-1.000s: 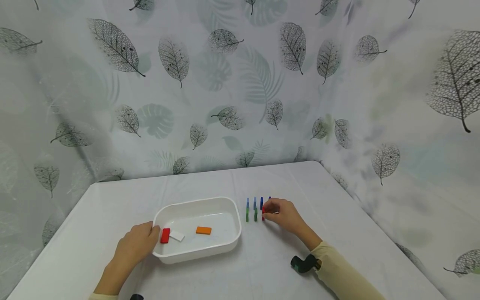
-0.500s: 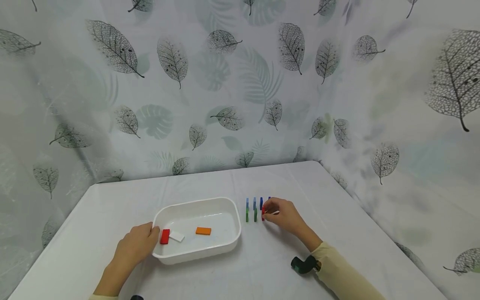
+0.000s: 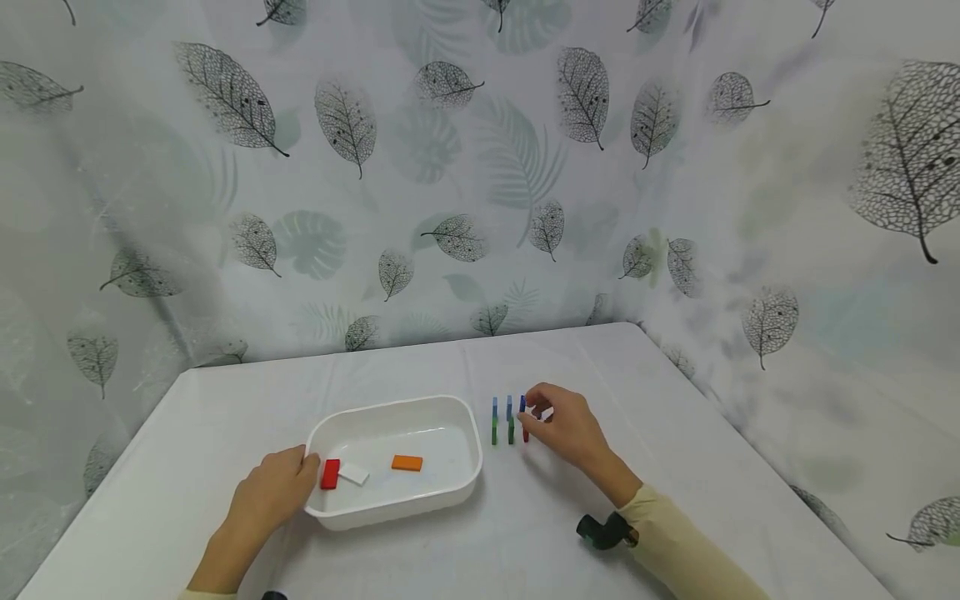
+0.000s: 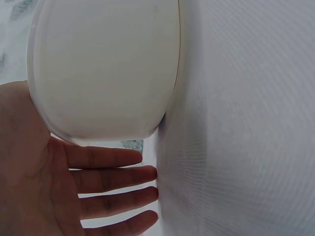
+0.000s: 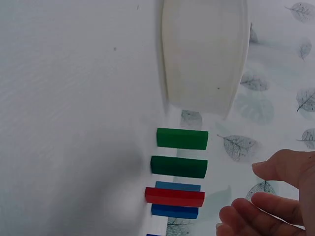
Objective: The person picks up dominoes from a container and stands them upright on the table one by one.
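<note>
My left hand (image 3: 276, 492) holds the left end of a white tray (image 3: 390, 505), its thumb over the rim. In the left wrist view the other fingers (image 4: 118, 178) extend straight down outside the tray's end wall. A red domino block (image 3: 330, 474), a white one (image 3: 354, 474) and an orange one (image 3: 407, 462) lie inside. To the tray's right, my right hand (image 3: 568, 425) hovers at two rows of upright dominoes. Its thumb and fingers are apart, with nothing between them. Nearest stands a red domino (image 5: 174, 197), beside a dark green one (image 5: 178, 167) and a lighter green one (image 5: 182, 139).
Behind the front row stand blue dominoes, including a light blue one (image 3: 509, 407) and a dark blue one (image 3: 522, 404); the right hand partly covers that row's right end. A white-covered table (image 3: 420, 562) meets leaf-printed curtains (image 3: 465, 167) at its back and sides.
My right hand has let go of the red domino, which now stands in the front row, and has opened and lifted slightly. The left hand and tray have stayed put.
</note>
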The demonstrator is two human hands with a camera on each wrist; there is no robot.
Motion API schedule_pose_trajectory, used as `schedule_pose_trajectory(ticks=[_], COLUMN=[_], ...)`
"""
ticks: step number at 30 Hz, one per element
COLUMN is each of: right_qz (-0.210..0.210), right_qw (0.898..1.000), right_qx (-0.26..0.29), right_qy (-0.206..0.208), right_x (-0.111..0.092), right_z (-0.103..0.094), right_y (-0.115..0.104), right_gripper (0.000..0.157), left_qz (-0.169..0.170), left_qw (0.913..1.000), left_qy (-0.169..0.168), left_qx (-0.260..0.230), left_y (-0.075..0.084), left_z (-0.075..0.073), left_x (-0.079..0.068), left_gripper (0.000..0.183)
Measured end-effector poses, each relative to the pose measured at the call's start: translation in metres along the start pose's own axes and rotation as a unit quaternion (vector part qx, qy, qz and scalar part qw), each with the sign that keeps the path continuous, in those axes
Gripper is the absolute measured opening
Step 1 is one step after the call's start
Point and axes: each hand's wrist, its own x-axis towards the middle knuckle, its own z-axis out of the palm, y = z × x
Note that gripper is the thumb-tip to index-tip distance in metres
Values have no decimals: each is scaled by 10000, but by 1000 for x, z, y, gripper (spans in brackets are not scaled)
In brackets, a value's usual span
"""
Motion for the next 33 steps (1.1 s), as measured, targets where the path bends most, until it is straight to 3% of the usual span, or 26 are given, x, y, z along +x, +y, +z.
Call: schedule_pose_trajectory(ticks=[16, 33], right_qz=[-908, -1213], right_qw=[9951, 9891], right_qx=[385, 612], right_qy=[-82, -566], right_x=[19, 29], right_z=[7, 28], right_y=[-42, -72], right_gripper=[18, 17], left_qz=[7, 54], left_qw=[10000, 10000], left_qy=[26, 10], left_qx=[-12, -37], left_y=[1, 0], left_z=[-3, 0], left_x=[-2, -2], left_gripper=[37, 35])
